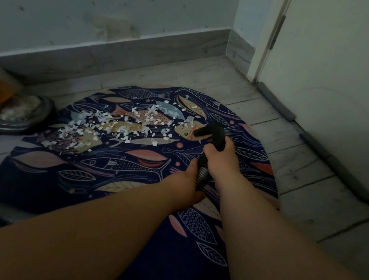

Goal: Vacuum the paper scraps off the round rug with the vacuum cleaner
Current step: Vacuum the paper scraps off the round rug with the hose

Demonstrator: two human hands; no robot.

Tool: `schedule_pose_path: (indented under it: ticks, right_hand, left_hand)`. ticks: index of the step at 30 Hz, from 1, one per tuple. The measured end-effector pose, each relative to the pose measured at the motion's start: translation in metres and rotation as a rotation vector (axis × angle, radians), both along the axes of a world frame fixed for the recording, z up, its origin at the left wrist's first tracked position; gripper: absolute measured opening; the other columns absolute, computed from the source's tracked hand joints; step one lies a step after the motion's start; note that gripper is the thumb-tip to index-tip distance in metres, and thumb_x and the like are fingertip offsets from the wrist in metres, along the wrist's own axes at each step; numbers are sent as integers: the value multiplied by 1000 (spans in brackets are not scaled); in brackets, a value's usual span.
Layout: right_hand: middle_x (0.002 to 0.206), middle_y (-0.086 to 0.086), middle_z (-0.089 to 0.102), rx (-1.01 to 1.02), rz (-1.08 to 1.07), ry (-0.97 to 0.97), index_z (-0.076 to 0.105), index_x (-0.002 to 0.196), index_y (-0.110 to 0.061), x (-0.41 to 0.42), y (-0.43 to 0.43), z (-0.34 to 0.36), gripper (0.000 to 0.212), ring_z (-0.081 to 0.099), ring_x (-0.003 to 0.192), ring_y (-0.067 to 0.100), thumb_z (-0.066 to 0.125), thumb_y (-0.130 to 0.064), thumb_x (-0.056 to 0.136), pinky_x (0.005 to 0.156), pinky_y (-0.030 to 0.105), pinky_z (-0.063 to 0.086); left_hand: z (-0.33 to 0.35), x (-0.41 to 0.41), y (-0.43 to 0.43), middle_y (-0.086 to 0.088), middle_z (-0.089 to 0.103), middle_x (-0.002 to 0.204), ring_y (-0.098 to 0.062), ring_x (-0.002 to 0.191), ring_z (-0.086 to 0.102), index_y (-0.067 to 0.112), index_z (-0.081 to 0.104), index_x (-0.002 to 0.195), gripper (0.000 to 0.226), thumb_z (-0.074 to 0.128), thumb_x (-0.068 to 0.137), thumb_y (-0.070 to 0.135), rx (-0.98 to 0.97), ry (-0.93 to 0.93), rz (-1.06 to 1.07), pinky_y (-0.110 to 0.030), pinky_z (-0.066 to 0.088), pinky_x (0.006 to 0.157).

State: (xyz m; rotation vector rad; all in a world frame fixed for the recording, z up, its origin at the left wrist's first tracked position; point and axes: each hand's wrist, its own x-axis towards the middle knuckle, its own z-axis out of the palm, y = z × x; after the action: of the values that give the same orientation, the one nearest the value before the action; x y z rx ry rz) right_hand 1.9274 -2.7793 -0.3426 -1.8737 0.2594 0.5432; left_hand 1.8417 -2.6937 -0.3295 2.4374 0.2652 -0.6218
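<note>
Centre right of the frame, the right hand [220, 149] curls round the stiff black nozzle [210, 131]. The left hand [186, 177] grips the bendy ribbed hose [203, 175] just below. Feather-light paper scraps [112, 125] litter the round rug [36, 192], left of the nozzle.

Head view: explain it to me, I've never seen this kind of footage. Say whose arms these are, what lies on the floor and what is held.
The camera sits on a person's head and looks down, so the two bare arms are the wearer's own. No machine works here; the grips are hands. The right grip holds a black nozzle, and the left grip holds the ribbed hose just behind it. Below lies a round rug printed with fish. White paper scraps are strewn over its far left part, to the left of the nozzle. The vacuum cleaner stands at the rug's left edge.
</note>
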Motion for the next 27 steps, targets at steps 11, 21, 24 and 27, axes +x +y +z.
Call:
schedule_pose_path:
  ticks: [11, 21, 24, 27]
  right_hand:
    - [134, 17, 53, -57, -151, -14, 9, 158, -34, 0, -9, -2, 74, 52, 86, 28, 53, -32, 98, 73, 40, 45]
    - [135, 15, 54, -41, -182, -22, 11, 158, -35, 14, -9, -11, 74, 49, 74, 21, 53, -30, 98, 72, 39, 44]
    - [137, 15, 52, -20, -181, -19, 10, 158, -35, 18, -8, -12, 74, 49, 82, 23, 53, -30, 98, 73, 39, 44]
    - [139, 14, 51, 3, -184, -17, 11, 158, -37, 23, -6, -15, 74, 50, 89, 24, 54, -30, 98, 74, 38, 43]
  left_hand:
    - [-10, 14, -3, -15, 49, 137, -28, 116, 53, 21, -16, 150, 96, 58, 91, 34, -5, 33, -64, -27, 39, 85]
    - [-16, 30, -2, -17, 52, 132, -29, 112, 55, 21, -16, 150, 96, 59, 91, 30, 2, 28, -99, -30, 42, 87]
    - [-17, 35, -1, -17, 53, 132, -29, 113, 55, 20, -16, 150, 96, 59, 91, 29, 2, 34, -93, -29, 41, 87]
    - [-16, 39, 0, -18, 49, 137, -30, 118, 52, 20, -17, 150, 96, 59, 92, 29, 0, 46, -81, -30, 41, 92]
